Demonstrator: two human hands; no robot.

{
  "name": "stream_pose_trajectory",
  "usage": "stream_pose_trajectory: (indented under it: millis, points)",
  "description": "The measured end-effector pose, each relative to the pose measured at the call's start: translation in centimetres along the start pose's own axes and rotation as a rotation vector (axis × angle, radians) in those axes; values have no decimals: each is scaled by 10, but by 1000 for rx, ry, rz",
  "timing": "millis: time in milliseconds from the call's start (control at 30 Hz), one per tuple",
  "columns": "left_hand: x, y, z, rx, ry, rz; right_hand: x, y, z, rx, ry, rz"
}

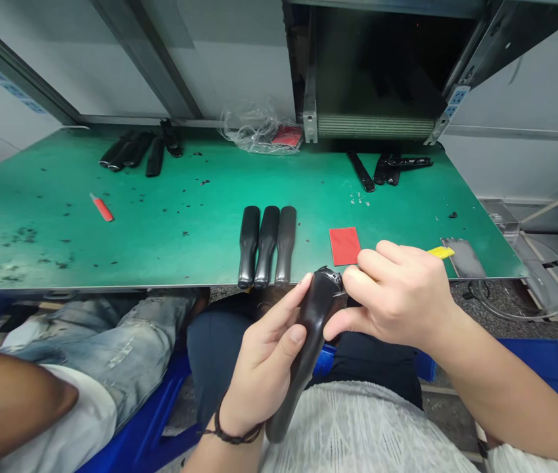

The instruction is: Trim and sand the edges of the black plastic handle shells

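My left hand grips a glossy black plastic handle, which tilts up in front of my lap. My right hand pinches close to the handle's rounded head, and a yellow-handled tool sticks out past those fingers. The tool's tip is hidden. Just beyond my right hand lies a red pad. Three similar black handles lie side by side at the table's front edge, close to my left fingertips.
The green-topped bench carries black specks, a red-handled cutter, black parts at the back left and right, a plastic bag and a grey sheet. A co-worker's arm and jeans-clad leg are at left.
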State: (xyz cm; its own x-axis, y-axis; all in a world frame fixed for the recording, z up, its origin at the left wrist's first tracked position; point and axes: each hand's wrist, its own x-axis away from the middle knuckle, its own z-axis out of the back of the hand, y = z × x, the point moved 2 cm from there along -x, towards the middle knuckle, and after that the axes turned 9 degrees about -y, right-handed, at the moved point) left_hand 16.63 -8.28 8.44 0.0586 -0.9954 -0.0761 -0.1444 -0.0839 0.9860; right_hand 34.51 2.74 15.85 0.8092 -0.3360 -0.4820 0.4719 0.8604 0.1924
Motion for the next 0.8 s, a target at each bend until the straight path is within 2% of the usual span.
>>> stream_pose_trajectory:
  millis: [367, 533, 800]
  points:
    - [3, -18, -13, 260, 24, 47, 6, -7, -7, -72, -6, -56]
    - [7, -24, -17, 406, -25, 134, 9, -12, -12, -99, -17, -84]
    - [9, -32, -19, 430, -26, 166, 12, -17, -14, -144, -12, -142]
